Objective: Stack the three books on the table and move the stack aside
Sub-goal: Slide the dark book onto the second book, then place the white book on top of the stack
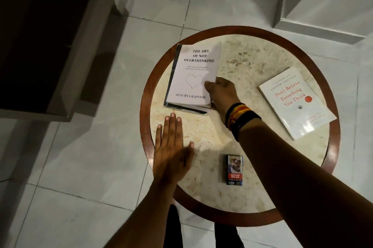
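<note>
A white book titled "The Art of Not Overthinking" [193, 74] lies on top of a darker book [188, 108] at the left of the round table [242, 62]; only the lower book's edges show. My right hand [221, 94] grips the right edge of the white book, thumb on its cover. A third book, white with red lettering [296, 104], lies apart at the table's right side. My left hand [171, 150] rests flat, fingers apart, on the table's left rim, holding nothing.
A small cigarette pack [234, 170] lies near the table's front. The table has a brown wooden rim [144, 110]. A dark wooden cabinet [50, 35] stands on the tiled floor to the left, white furniture [323, 5] at the back right.
</note>
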